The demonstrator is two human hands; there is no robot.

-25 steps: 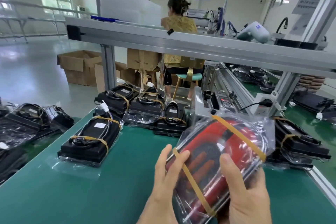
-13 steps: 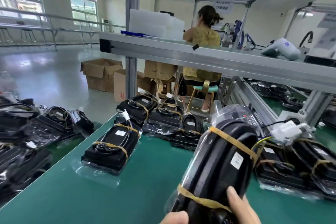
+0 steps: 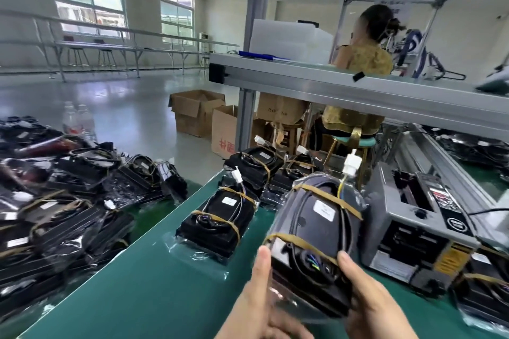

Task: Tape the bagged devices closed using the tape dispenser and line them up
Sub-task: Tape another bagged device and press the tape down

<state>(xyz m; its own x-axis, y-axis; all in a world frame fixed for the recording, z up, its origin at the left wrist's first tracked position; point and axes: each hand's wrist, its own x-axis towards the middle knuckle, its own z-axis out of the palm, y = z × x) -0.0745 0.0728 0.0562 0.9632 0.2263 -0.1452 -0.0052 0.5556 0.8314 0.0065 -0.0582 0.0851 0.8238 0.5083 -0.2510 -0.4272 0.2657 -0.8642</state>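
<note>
Gripping one bagged device (image 3: 316, 231) above the green surface (image 3: 154, 278), the left hand (image 3: 256, 297) and right hand (image 3: 369, 294) hold it between a taped device (image 3: 220, 217) and the grey tape dispenser (image 3: 413, 226).

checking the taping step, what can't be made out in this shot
- Head view: the underside of the held black bagged device, hidden by its own body, so its bag flap is unseen.
- White label: print too small.
- Left hand and right hand: cut off by the bottom edge.
- Grey tape dispenser: no tape visible.
</note>
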